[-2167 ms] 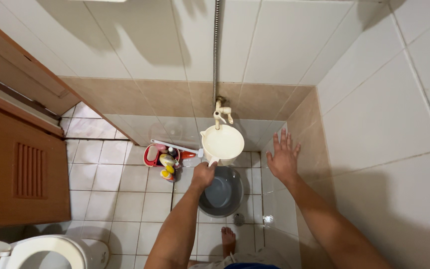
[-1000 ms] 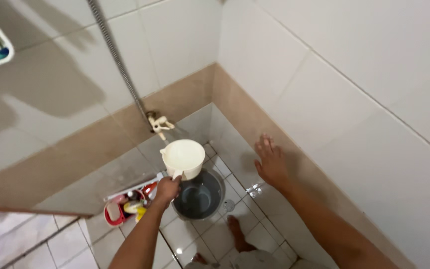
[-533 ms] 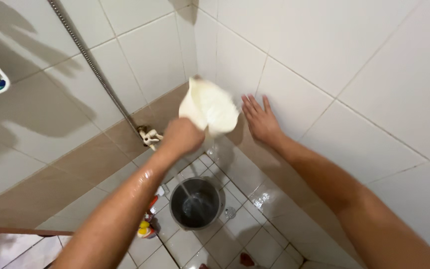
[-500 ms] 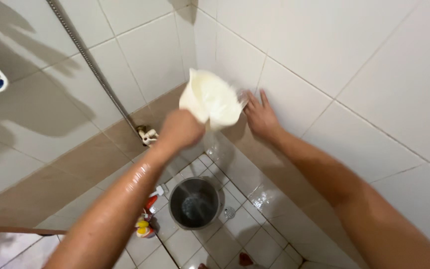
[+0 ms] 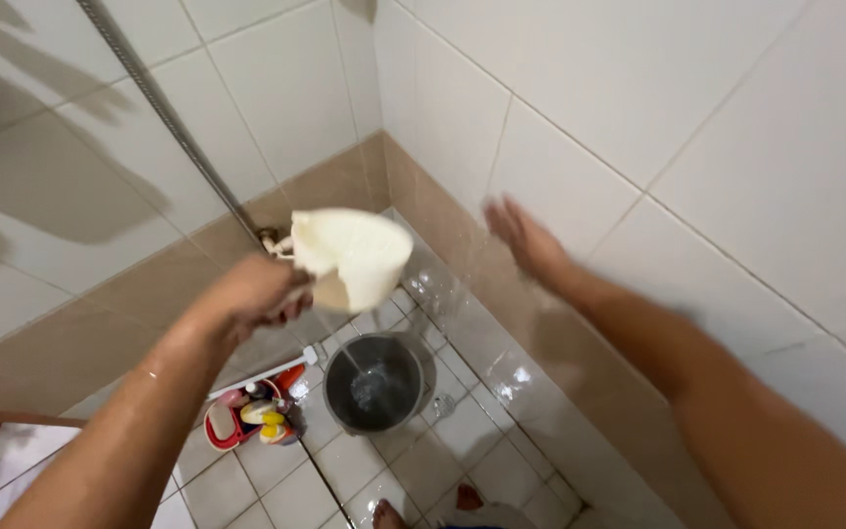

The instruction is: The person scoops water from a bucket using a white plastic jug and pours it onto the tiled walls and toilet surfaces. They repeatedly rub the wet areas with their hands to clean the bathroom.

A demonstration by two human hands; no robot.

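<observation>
My left hand (image 5: 257, 292) grips the handle of a cream plastic dipper (image 5: 354, 257), held in the air above a dark grey bucket (image 5: 376, 382) that stands on the tiled floor with water in it. A thin stream of water falls from the dipper into the bucket. My right hand (image 5: 526, 240) is open, fingers spread, flat against the wet tiled wall (image 5: 580, 186) on the right, just above the brown tile band. Both forearms look wet.
A metal shower hose (image 5: 164, 118) runs down the back wall to a small tap (image 5: 271, 240). A red caddy with bottles (image 5: 252, 416) and a long white brush sits left of the bucket. A floor drain (image 5: 443, 404) lies right of the bucket. My toes (image 5: 389, 514) show at the bottom.
The dipper was lifted from over the bucket, tipped against the right wall by my right hand, then drawn back left and lower. My right hand moved up along the wall, which is now wet.
</observation>
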